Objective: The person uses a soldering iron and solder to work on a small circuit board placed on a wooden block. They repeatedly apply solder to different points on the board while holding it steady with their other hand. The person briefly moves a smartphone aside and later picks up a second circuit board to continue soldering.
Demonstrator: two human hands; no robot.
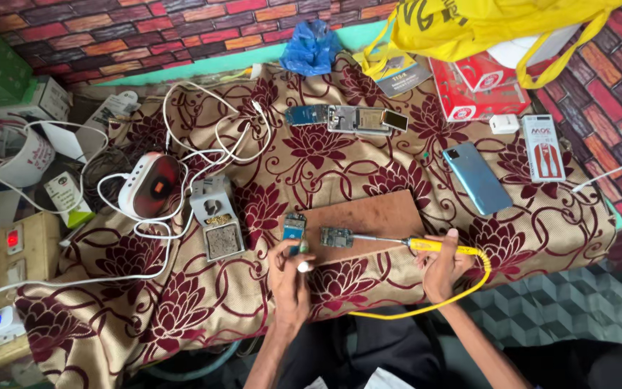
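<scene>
My right hand (440,268) grips a yellow-handled soldering iron (426,245), whose metal tip reaches left onto a small circuit board (336,237) lying on a brown wooden board (383,216). My left hand (291,277) holds a thin tool with a pale tip (302,265) just below a second small blue circuit board (294,226) at the wooden board's left edge. A yellow cable (433,304) loops from the iron's handle down past my right wrist.
A floral cloth (181,302) covers the table. A blue phone (476,176), opened phone parts (358,119), a small white tray stand (217,216), a white-and-red device (151,184) with tangled white cables, boxes (478,90) and a yellow bag (484,25) lie around.
</scene>
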